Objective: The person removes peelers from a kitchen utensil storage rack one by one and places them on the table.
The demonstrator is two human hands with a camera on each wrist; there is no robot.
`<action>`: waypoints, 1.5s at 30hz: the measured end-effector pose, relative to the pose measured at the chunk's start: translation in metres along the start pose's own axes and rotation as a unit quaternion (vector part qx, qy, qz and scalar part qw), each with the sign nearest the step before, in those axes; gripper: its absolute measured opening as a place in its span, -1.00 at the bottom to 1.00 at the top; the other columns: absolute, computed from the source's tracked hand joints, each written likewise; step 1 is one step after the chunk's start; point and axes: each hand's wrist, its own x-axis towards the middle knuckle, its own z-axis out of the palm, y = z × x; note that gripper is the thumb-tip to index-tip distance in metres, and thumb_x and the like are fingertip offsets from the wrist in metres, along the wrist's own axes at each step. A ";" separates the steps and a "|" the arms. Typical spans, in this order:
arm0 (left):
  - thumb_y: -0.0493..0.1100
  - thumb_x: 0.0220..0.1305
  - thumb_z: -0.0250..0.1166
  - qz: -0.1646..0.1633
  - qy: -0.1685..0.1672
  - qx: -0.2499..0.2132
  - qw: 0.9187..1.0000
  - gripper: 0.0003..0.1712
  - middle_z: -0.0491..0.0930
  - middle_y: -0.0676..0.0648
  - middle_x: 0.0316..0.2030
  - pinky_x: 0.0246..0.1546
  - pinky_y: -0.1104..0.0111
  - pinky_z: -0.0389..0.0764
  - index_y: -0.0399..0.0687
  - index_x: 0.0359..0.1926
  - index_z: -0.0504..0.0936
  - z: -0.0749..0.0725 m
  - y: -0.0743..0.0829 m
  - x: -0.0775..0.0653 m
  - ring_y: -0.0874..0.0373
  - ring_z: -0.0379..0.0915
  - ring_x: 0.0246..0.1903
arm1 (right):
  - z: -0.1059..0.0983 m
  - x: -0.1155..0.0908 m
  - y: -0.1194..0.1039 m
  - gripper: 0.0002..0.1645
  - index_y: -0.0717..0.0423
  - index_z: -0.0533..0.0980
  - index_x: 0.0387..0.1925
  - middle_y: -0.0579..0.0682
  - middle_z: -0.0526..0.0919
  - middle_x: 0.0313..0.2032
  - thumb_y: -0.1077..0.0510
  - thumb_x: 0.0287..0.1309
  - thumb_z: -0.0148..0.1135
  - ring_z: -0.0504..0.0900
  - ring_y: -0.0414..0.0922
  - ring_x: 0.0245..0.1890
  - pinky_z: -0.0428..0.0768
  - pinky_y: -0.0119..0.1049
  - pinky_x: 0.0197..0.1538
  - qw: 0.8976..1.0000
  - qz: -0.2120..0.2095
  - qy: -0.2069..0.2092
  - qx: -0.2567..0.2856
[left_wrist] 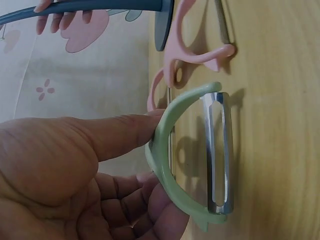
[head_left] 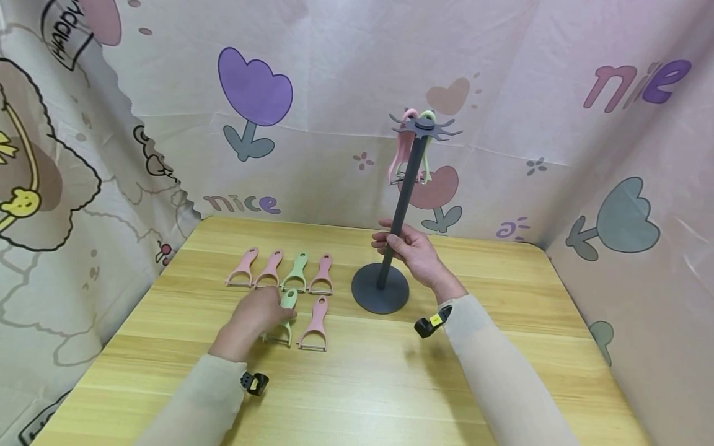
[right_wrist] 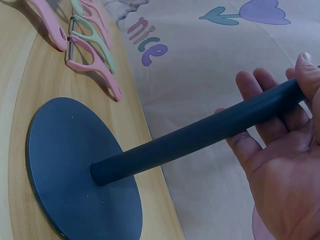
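Observation:
My left hand (head_left: pixel 253 317) pinches a green Y-shaped peeler (head_left: pixel 289 300) between thumb and fingers, low over the table. In the left wrist view, the peeler's metal blade (left_wrist: pixel 218 155) faces away from the palm. My right hand (head_left: pixel 422 255) holds the dark pole of a display stand (head_left: pixel 409 186), thumb on the near side and fingers behind. The stand's round base (head_left: pixel 368 297) rests on the table. From its spoked top (head_left: pixel 425 126) hang a pink peeler (head_left: pixel 403 148) and a green one, partly hidden by the pole.
Beside the held peeler lies a pink peeler (head_left: pixel 318 319). Behind them is a row of pink peelers (head_left: pixel 243 266) with one green peeler (head_left: pixel 297 267) among them. Printed cloth (head_left: pixel 334 74) surrounds the wooden table (head_left: pixel 362 384) at the back and sides.

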 end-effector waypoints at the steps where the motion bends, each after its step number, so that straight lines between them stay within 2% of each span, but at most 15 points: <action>1: 0.05 0.25 0.51 0.000 0.000 0.001 1.000 -0.58 0.47 -0.04 -0.53 -0.49 0.25 0.43 -0.07 -0.47 0.50 0.001 0.000 -0.001 0.05 0.41 -0.51 | 0.000 0.000 0.000 -0.46 0.21 0.36 0.49 0.38 0.59 0.25 0.19 0.60 0.09 0.73 -0.01 0.18 0.60 0.02 0.33 1.000 -0.001 0.000 0.000; 7: 0.03 0.23 0.52 0.006 0.007 0.005 1.000 -0.59 0.49 -0.07 -0.49 -0.49 0.25 0.43 -0.09 -0.45 0.49 0.005 -0.002 -0.002 0.03 0.43 -0.49 | 0.000 0.000 0.000 -0.46 0.23 0.35 0.49 0.40 0.58 0.25 0.20 0.60 0.09 0.73 -0.02 0.17 0.60 0.00 0.33 1.000 -0.002 0.000 0.003; 18: 0.07 0.23 0.52 -0.006 0.002 0.005 1.000 -0.57 0.55 -0.11 -0.46 -0.49 0.23 0.49 -0.18 -0.39 0.57 0.007 -0.003 0.000 0.00 0.47 -0.47 | 0.000 0.000 0.001 -0.49 0.19 0.38 0.47 0.37 0.60 0.24 0.20 0.60 0.08 0.74 -0.02 0.17 0.61 -0.02 0.32 1.000 -0.002 0.000 -0.001; 23: 0.07 0.25 0.50 -0.011 0.001 0.005 1.000 -0.58 0.54 -0.10 -0.49 -0.48 0.24 0.46 -0.16 -0.42 0.57 0.007 -0.004 0.001 0.01 0.45 -0.48 | 0.000 0.000 0.000 -0.48 0.21 0.38 0.47 0.36 0.61 0.22 0.21 0.60 0.09 0.74 -0.05 0.15 0.62 -0.03 0.31 1.000 -0.001 0.000 0.001; 30: 0.08 0.26 0.49 -0.012 0.003 0.006 1.000 -0.57 0.50 -0.08 -0.51 -0.49 0.24 0.43 -0.14 -0.43 0.54 0.007 -0.004 0.003 0.02 0.43 -0.49 | -0.002 0.001 -0.005 -0.47 0.29 0.38 0.46 0.49 0.54 0.26 0.27 0.56 0.13 0.76 -0.04 0.13 0.63 0.05 0.28 1.000 0.002 -0.004 0.019; 34: 0.08 0.26 0.49 -0.015 0.003 0.005 1.000 -0.57 0.46 -0.06 -0.54 -0.50 0.25 0.41 -0.12 -0.46 0.53 0.008 -0.004 0.003 0.03 0.41 -0.50 | -0.003 0.002 -0.006 -0.47 0.31 0.39 0.45 0.50 0.53 0.27 0.31 0.54 0.13 0.76 -0.05 0.12 0.63 0.03 0.28 0.999 0.010 -0.004 0.031; 41: 0.07 0.27 0.50 -0.015 -0.001 0.001 1.000 -0.56 0.48 -0.06 -0.55 -0.56 0.28 0.42 -0.13 -0.48 0.54 0.006 -0.003 0.001 0.06 0.42 -0.54 | -0.005 0.005 -0.004 -0.45 0.28 0.43 0.42 0.34 0.66 0.19 0.35 0.47 0.23 0.79 -0.07 0.07 0.70 -0.05 0.20 1.000 0.015 0.006 0.024; 45: 0.07 0.27 0.50 -0.017 -0.002 0.000 1.000 -0.56 0.47 -0.06 -0.55 -0.56 0.29 0.42 -0.13 -0.48 0.55 0.006 -0.003 0.001 0.07 0.41 -0.55 | -0.004 0.006 -0.004 -0.44 0.27 0.46 0.41 0.35 0.65 0.21 0.36 0.43 0.27 0.80 -0.08 0.07 0.70 -0.06 0.18 1.000 0.013 0.013 0.010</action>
